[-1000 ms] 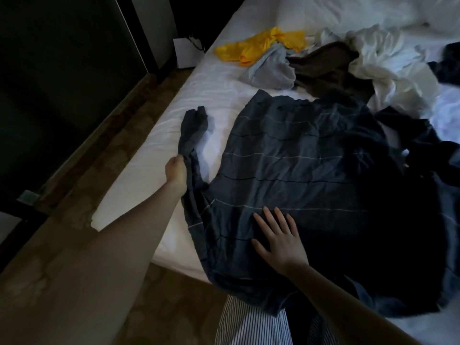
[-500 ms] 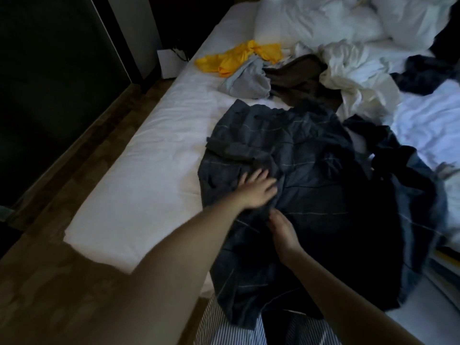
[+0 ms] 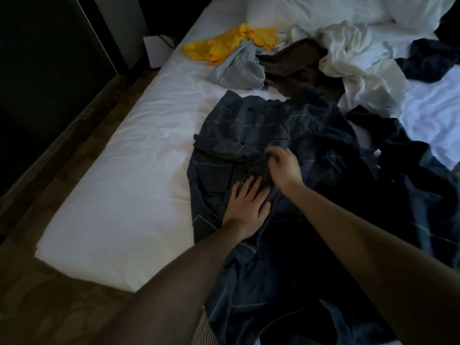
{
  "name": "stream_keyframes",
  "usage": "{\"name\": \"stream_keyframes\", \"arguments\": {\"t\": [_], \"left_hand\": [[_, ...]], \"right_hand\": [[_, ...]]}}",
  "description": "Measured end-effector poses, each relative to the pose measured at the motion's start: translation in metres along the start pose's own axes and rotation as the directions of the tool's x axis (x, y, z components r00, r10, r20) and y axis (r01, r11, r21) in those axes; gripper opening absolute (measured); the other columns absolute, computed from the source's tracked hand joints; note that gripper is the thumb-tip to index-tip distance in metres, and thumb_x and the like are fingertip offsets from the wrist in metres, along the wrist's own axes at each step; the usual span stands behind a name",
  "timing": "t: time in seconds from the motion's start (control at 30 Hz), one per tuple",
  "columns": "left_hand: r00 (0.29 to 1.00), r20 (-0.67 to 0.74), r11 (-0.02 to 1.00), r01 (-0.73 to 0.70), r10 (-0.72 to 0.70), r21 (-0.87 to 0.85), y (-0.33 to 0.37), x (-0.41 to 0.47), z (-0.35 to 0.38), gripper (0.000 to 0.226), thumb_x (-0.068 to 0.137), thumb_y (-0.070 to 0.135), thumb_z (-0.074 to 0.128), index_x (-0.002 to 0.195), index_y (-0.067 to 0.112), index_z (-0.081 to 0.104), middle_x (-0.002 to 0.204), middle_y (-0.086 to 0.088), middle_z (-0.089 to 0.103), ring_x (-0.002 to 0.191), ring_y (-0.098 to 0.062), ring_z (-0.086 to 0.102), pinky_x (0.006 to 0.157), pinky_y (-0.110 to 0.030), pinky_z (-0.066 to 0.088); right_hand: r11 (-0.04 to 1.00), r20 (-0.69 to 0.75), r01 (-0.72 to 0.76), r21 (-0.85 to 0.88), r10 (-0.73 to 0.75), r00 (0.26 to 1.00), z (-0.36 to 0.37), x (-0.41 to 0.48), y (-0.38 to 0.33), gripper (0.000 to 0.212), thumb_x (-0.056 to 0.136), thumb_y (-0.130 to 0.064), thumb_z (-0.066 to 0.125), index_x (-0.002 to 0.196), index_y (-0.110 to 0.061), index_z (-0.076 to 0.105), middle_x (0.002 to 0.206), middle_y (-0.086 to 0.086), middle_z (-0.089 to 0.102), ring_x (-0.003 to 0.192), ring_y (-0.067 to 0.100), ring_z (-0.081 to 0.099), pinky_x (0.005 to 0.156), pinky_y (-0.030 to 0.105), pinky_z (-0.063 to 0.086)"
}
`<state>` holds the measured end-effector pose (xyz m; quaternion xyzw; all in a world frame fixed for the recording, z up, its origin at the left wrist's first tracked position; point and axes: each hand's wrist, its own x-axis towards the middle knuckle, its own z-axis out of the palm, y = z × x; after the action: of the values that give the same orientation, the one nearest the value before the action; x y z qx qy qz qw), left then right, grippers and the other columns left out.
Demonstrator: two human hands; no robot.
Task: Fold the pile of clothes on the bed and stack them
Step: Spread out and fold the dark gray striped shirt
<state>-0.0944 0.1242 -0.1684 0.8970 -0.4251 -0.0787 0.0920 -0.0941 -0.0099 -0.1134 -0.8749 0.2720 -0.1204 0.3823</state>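
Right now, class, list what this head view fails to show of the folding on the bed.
- Dark striped shirt: right half lost in shadow; hem cut by the bottom edge.
- Right hand: grip on cloth unclear; fingers curl away.
- Navy garment: crumpled; type unclear.
- Folded stack: none in view.

Left of the dark striped shirt [image 3: 286, 150], the white bed [image 3: 129, 185] lies bare as far as its edge, wide enough for a hand to pass. Beyond the shirt the way is crowded: a yellow garment [image 3: 224, 44], a grey one [image 3: 239, 70], a brown one [image 3: 296, 63] and a rumpled white cloth [image 3: 358, 68] lie bunched together. Dark clothes [image 3: 408, 155] fill the right side.
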Motion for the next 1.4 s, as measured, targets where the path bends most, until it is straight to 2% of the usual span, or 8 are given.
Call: {"name": "stream_keyframes", "arguments": {"t": [0.3,0.47,0.6,0.73,1.03,1.13,1.27,1.4], "left_hand": [[0.99,-0.135,0.998,-0.044,0.039,-0.034,-0.005,0.003,0.008,0.053,0.095,0.041,0.021,0.137,0.022,0.047,0.146,-0.004,0.043,0.138,-0.027,0.032,0.114,-0.049,0.019],[0.993,-0.118,0.999,-0.035,0.031,-0.032,-0.005,0.001,0.008,0.06,0.093,0.044,0.014,0.146,0.024,0.034,0.154,-0.001,0.03,0.144,-0.024,0.021,0.117,-0.044,0.007],[0.991,-0.13,0.998,-0.045,0.04,-0.033,-0.005,0.0,0.011,0.058,0.094,0.044,0.014,0.147,0.027,0.032,0.156,0.002,0.025,0.146,-0.019,0.013,0.117,-0.038,-0.002],[0.989,-0.144,0.999,-0.047,0.043,-0.025,-0.005,0.0,0.013,0.053,0.096,0.042,0.021,0.141,0.026,0.042,0.15,0.001,0.037,0.141,-0.02,0.024,0.118,-0.042,0.009],[0.984,-0.173,0.998,-0.046,0.052,0.039,-0.007,0.001,0.016,0.047,0.094,0.04,0.032,0.131,0.023,0.054,0.138,-0.001,0.053,0.131,-0.023,0.046,0.106,-0.051,0.034],[0.986,-0.159,0.999,-0.047,0.049,0.012,-0.008,0.0,0.017,0.049,0.095,0.041,0.029,0.135,0.023,0.051,0.143,-0.002,0.048,0.134,-0.024,0.042,0.109,-0.051,0.029],[0.985,-0.165,0.999,-0.048,0.05,0.016,-0.007,0.0,0.017,0.047,0.095,0.04,0.031,0.134,0.024,0.051,0.143,-0.002,0.048,0.134,-0.024,0.042,0.108,-0.051,0.031],[0.982,-0.182,0.998,-0.057,0.059,0.011,-0.008,0.0,0.019,0.047,0.095,0.04,0.031,0.135,0.024,0.05,0.143,-0.002,0.048,0.134,-0.024,0.042,0.109,-0.051,0.03]], "right_hand": [[0.83,0.409,-0.498,0.253,0.374,0.832,0.015,0.036,0.004,0.032,0.087,-0.024,0.065,0.107,0.0,0.065,0.108,0.018,0.066,0.1,0.032,0.063,0.091,0.041,0.051],[0.238,0.351,-0.413,0.879,0.264,0.898,-0.01,0.029,0.019,0.015,0.097,-0.014,0.045,0.096,-0.011,0.06,0.097,0.011,0.068,0.085,0.023,0.065,0.077,0.035,0.054],[-0.026,0.421,-0.429,0.903,0.258,0.87,-0.029,0.016,0.036,0.023,0.093,-0.016,0.041,0.101,-0.007,0.06,0.087,0.01,0.071,0.085,0.026,0.065,0.074,0.034,0.051],[0.036,0.574,-0.619,0.785,0.332,0.748,-0.036,0.037,0.035,0.031,0.082,-0.034,0.053,0.099,-0.01,0.063,0.089,0.01,0.064,0.075,0.025,0.063,0.071,0.03,0.054],[0.733,0.713,-0.674,0.094,0.423,0.559,-0.043,0.061,0.002,0.037,0.09,-0.042,0.055,0.092,-0.006,0.065,0.079,0.007,0.073,0.068,0.018,0.07,0.062,0.026,0.058],[0.669,0.665,-0.696,0.262,0.398,0.632,-0.047,0.056,0.003,0.025,0.097,-0.02,0.048,0.082,-0.005,0.061,0.063,0.007,0.07,0.048,0.016,0.066,0.047,0.023,0.054],[0.301,0.385,-0.465,0.832,0.289,0.876,-0.058,0.065,0.012,0.017,0.099,-0.019,0.042,0.09,-0.019,0.057,0.077,0.002,0.068,0.069,0.015,0.065,0.068,0.031,0.055],[0.346,0.329,-0.491,0.8,0.431,0.84,-0.058,0.073,0.035,0.017,0.097,-0.018,0.045,0.109,-0.024,0.055,0.092,-0.003,0.056,0.073,0.008,0.06,0.062,0.023,0.05]]}}
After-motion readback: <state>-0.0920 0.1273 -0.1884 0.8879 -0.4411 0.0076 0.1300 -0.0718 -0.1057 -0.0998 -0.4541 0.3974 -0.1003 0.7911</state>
